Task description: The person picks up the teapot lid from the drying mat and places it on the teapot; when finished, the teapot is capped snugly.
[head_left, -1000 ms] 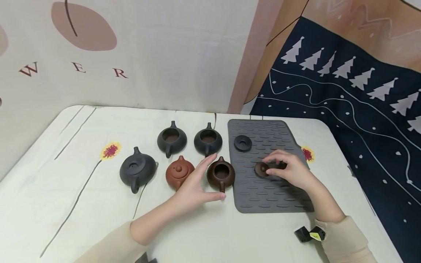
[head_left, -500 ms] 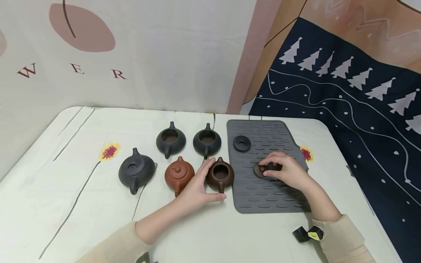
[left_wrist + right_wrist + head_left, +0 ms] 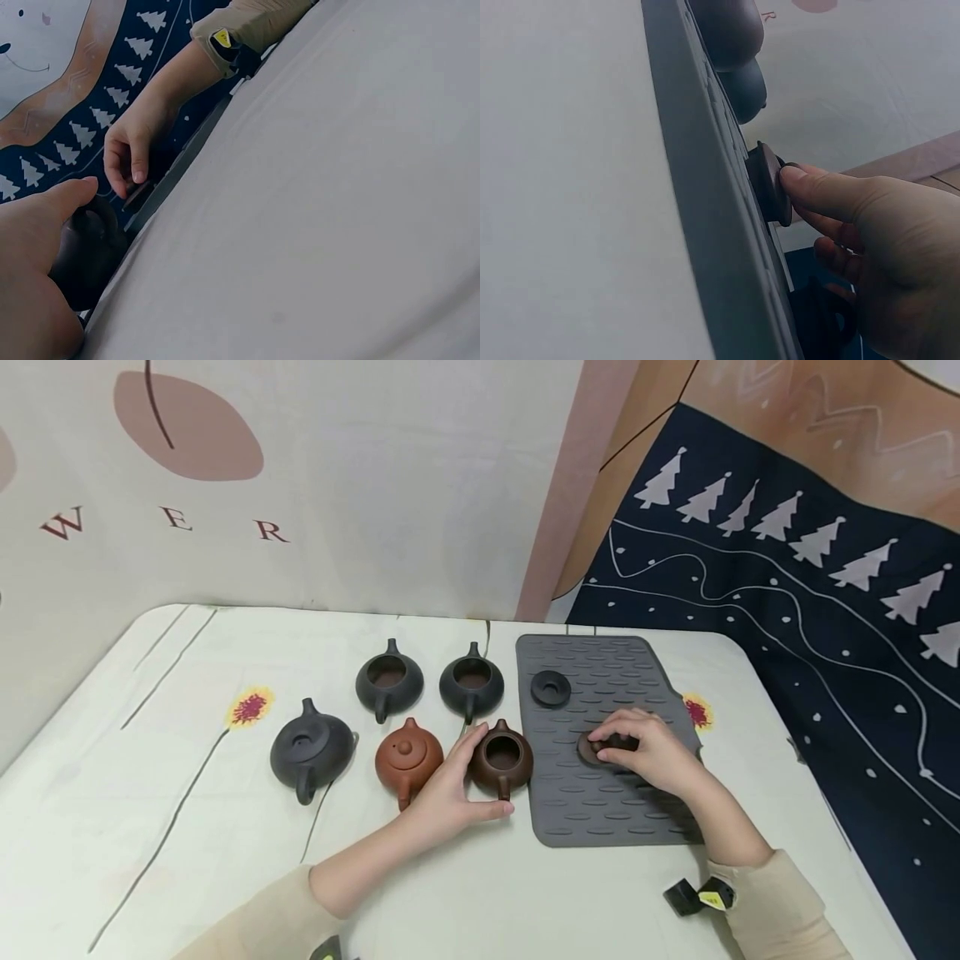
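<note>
My right hand point(image 3: 651, 750) pinches the knob of a small brown teapot lid point(image 3: 587, 753) low over the grey ribbed mat point(image 3: 600, 814). In the right wrist view, thumb and fingertips meet at the top of this lid point(image 3: 778, 196). A dark lid point(image 3: 626, 742) lies partly hidden under the same hand. Round the left and near side of an uncovered brown teapot point(image 3: 517, 768), my left hand point(image 3: 448, 797) is spread with fairly straight fingers, the thumb beside the teapot's handle. In the left wrist view, this thumb reaches over the dark teapot point(image 3: 90, 262).
A reddish clay teapot point(image 3: 408, 752) with its lid on stands left of the brown one. Behind are two black teapots without lids, the left point(image 3: 405, 689) and the right point(image 3: 487, 693). A lidded black teapot point(image 3: 322, 756) stands farther left. Another black lid point(image 3: 551, 689) lies on the mat.
My left hand has moved closer round the brown teapot. My right fingers have come farther over the brown lid and now pinch its knob. The teapots stand where they were.
</note>
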Demonstrator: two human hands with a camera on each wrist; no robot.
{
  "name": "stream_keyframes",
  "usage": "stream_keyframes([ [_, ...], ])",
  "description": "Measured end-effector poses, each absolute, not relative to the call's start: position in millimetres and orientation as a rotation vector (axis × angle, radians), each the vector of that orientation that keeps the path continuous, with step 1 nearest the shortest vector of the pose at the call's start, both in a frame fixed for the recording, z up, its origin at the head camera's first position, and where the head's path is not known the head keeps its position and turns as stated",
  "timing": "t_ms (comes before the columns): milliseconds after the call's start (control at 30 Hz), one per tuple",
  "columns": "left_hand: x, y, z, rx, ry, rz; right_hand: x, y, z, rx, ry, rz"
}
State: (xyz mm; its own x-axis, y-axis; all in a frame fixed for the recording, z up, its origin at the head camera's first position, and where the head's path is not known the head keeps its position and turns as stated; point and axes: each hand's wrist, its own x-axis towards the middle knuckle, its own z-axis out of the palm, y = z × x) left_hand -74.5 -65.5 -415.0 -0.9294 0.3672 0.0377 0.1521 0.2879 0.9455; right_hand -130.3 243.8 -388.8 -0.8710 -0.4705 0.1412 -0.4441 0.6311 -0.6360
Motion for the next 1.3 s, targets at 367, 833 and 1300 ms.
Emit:
stream_keyframes([
  [367,-75.4,-64.6,-415.3,0.483,2.386,1.682,-128.5,242.2,-386.2,-0.77,2.823,-1.074],
  [833,-75.0,-65.2,-415.6,0.486,2.398,1.668,-122.3,237.6,-377.0,-0.755,2.856,-1.085],
  [1300,-75.3,-65.1,-416.8,0.496,2.399,1.676,-116.9,220.0,-357.3,-0.888,2.877,-1.105],
])
